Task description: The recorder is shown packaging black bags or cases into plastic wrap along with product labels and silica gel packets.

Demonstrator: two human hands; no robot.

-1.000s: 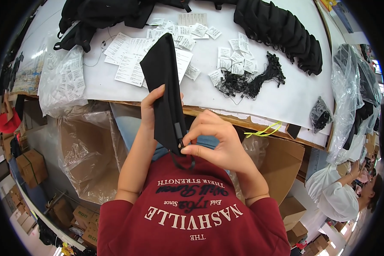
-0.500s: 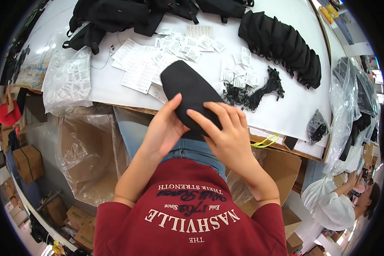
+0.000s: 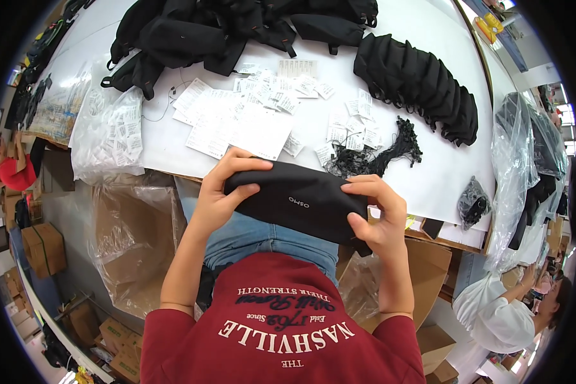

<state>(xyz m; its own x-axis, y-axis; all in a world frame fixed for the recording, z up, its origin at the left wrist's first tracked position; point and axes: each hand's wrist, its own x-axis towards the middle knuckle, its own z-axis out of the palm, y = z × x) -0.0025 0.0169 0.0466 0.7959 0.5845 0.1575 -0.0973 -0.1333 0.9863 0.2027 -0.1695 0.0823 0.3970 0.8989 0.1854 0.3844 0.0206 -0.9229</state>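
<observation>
A soft black fabric pouch (image 3: 291, 185), long and rounded, is held lengthwise over the table's front edge with small light lettering facing up. My left hand (image 3: 214, 195) grips its left end, thumb on the near face and fingers over the far edge. At the other end, my right hand (image 3: 387, 211) pinches the pouch between thumb and fingers. Just beyond it lie loose white printed tags and sheets (image 3: 259, 131). A tangle of thin black cords (image 3: 400, 147) lies beyond my right hand.
Black pouches (image 3: 422, 86) stand in a row at the far right; more black bags (image 3: 179, 41) are heaped far left. A clear bag of tags (image 3: 112, 131) hangs over the left edge. Below is a plastic-lined carton (image 3: 137, 237). A person in white (image 3: 496, 313) is at right.
The pouch has turned from a slanted upright position to lying crosswise, its lettered face now showing. My hands have moved apart to its two ends.
</observation>
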